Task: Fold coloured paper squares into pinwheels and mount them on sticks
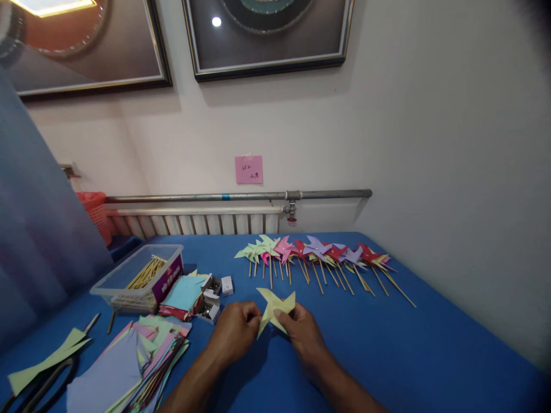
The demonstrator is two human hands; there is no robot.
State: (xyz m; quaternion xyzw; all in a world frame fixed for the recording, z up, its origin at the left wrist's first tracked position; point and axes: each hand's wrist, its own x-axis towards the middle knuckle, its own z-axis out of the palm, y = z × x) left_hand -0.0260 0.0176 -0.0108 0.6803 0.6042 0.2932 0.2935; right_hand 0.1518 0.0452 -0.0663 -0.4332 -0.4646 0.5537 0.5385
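Left hand and right hand pinch yellow paper pinwheel between fingers, low over blue tabletop. Step judged: blade folding, centre gathering. Next move calls for pin from small boxes, stick from plastic tub; finished pinwheels lie behind.

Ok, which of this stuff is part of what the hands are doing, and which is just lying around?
In use:
left hand
right hand
yellow paper pinwheel

Lying about:
finished pinwheels on sticks
clear box of sticks
coloured paper stack
small pin boxes
scissors
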